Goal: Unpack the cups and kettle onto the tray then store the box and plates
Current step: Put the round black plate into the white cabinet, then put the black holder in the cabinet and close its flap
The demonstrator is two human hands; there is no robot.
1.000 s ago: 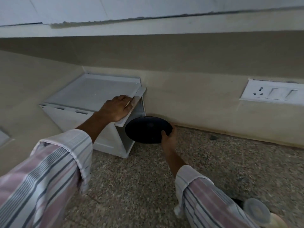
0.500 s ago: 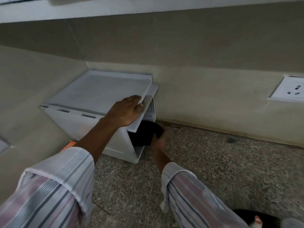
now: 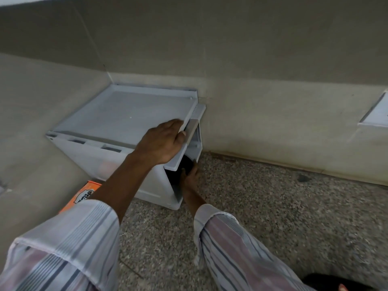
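**Speckled stone floor, corner by the wall**

Floor (image 3: 273, 217) is grey-brown speckled stone, running up to beige walls on two sides. White plastic cabinet (image 3: 117, 122) sits directly on it, tucked into the corner (side opening faces right). Orange printed box (image 3: 84, 193) lies on the floor just beside the cabinet's front-left, partly hidden by a sleeve
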